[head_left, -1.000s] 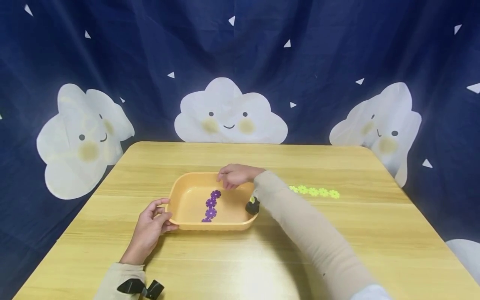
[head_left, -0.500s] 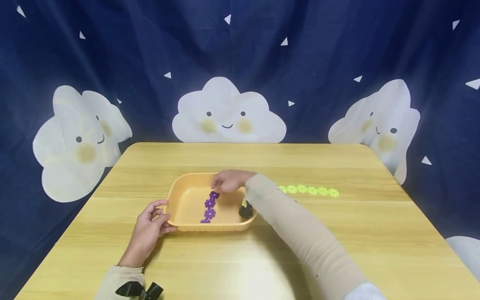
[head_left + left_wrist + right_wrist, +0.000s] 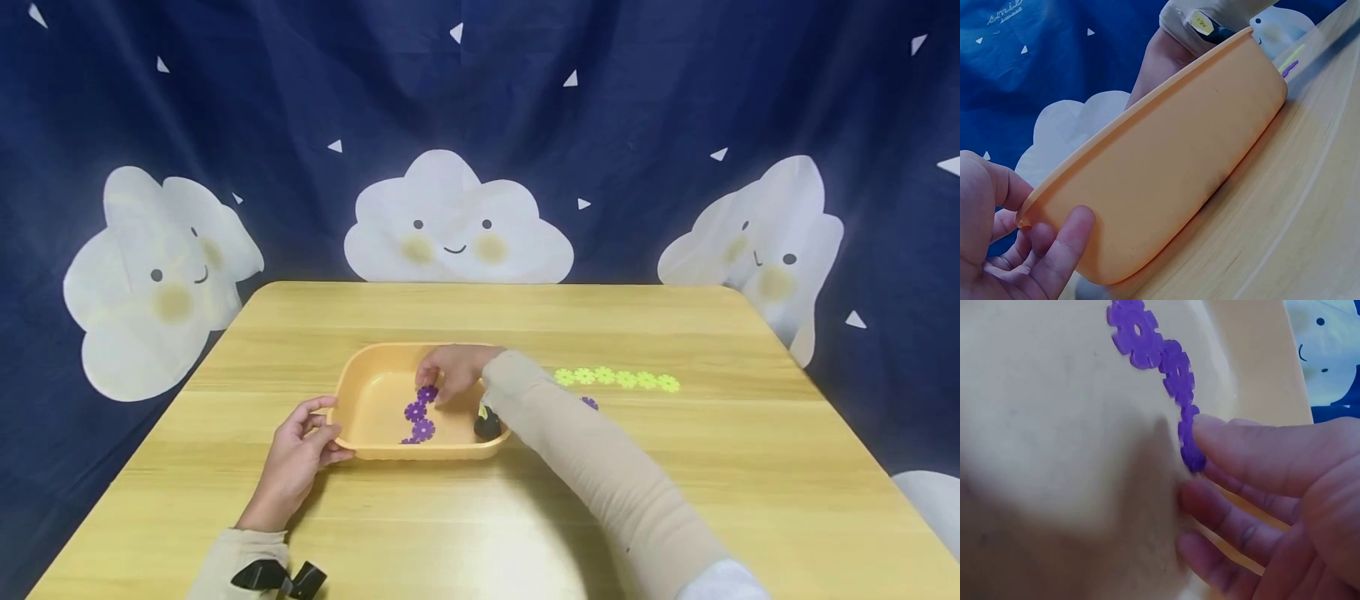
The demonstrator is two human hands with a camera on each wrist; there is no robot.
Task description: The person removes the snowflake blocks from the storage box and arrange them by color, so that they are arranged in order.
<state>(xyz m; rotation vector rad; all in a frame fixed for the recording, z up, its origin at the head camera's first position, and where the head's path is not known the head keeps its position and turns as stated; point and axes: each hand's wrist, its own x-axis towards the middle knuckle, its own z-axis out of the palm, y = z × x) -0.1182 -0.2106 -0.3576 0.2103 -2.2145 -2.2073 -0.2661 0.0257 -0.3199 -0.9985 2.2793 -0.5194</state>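
Observation:
An orange plastic tray (image 3: 457, 452) stands on the table. My left hand (image 3: 294, 454) holds its left end, with fingers at the rim (image 3: 1104, 134) and one finger against the outer wall in the left wrist view. Inside the tray lies a chain of purple flower-shaped snowflake discs (image 3: 416, 412), linked edge to edge. My right hand (image 3: 456, 368) reaches over the far rim and pinches the chain's far disc (image 3: 1190, 440) between thumb and fingers. The right wrist view shows the thumb on that disc's side, and the fingertips behind are partly hidden.
To the right of the tray, a chain of yellow-green snowflake discs (image 3: 626, 379) lies on the wooden table (image 3: 720, 467). A purple disc (image 3: 589, 403) shows beside my right sleeve (image 3: 585, 450), partly hidden by it. A dark blue curtain (image 3: 637, 125) with clouds hangs behind.
My right hand has moved left and down into the tray and taken hold of the far end of the purple chain. The chain has bent slightly. My left hand keeps its grip.

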